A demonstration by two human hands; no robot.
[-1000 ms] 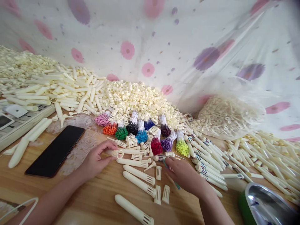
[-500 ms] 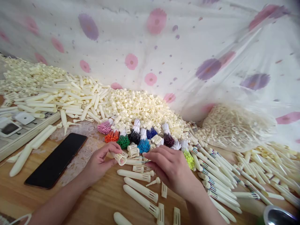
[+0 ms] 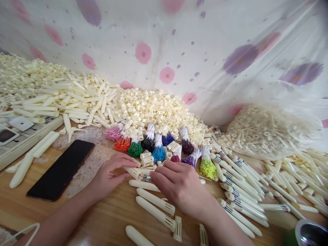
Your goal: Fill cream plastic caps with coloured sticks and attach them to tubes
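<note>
— Where do we have the cream tube (image 3: 131, 171)?
— In our left hand (image 3: 110, 174), near the middle of the scene, over the desk (image 3: 102, 218), its open end facing right.
— And which step are we on?
— Feeding a teal stick (image 3: 146, 177) into that end, we'd judge. Our right hand (image 3: 181, 186) holds it at the mouth; whether the tip is inside, we can't tell. The next move calls for a steady tube and a straight push.
— How are our grips?
— The left grip is closed lightly on the tube, thumb against fingers. The right grip is pinched small on the stick, its fingertips mostly hidden from us.
— What lies around us?
— Slotted tubes (image 3: 155, 212) on the near side, coloured bundles (image 3: 158, 153) just beyond our hands, a heap of slotted pieces (image 3: 153, 107) farther off, pens (image 3: 241, 217) to the right and a phone (image 3: 61, 169) to the left.
</note>
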